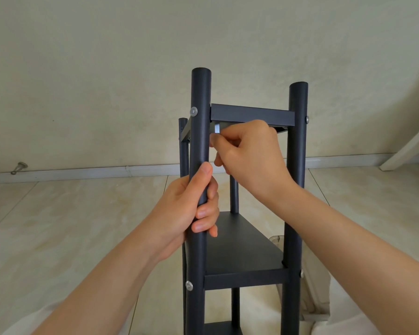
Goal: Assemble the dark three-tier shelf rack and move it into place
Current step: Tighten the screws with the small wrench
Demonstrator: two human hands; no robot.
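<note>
Dark three-tier rack (247, 250), upright on the tiled floor (70, 226) before a pale wall (107, 81). Four round matte-black posts carry flat black shelves with boxed front rails; silver bolts (193, 111) fasten the rails to the posts. The left hand (191, 209) is wrapped round the rack's nearest post, between the top and middle shelves. The right hand (249, 155), fingers curled, pinches a small silver tool (217, 128) just under the rack's top shelf, beside that post. A baseboard (82, 171) runs behind the rack.
</note>
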